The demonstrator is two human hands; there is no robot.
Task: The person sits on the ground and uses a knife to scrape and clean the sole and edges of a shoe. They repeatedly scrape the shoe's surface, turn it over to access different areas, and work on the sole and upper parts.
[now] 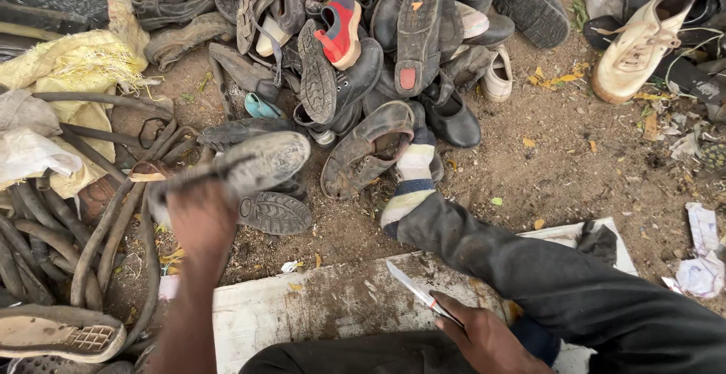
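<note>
The right hand (484, 336) is resting low at the near edge of the view, its fingers closed around the handle of a knife (416, 291) whose bare blade is pointing up and left over a dirty white board (302, 306). The blade is touching nothing, so no cutting is going on at this instant. The left hand (198, 219) is reaching out over the dirt, gripping a worn grey shoe (253, 164) by its heel end and holding it sole-up above the ground; it is blurred with motion. The shoe is looking whole, with its sole in place, so by my judgement the work on it is only beginning: picked up, not yet brought to the board or the knife. A trousered leg (544, 276) with a striped sock (412, 181) is stretching toward a big heap of old shoes (378, 49), and rubber strips (68, 230) are lying at the left
</note>
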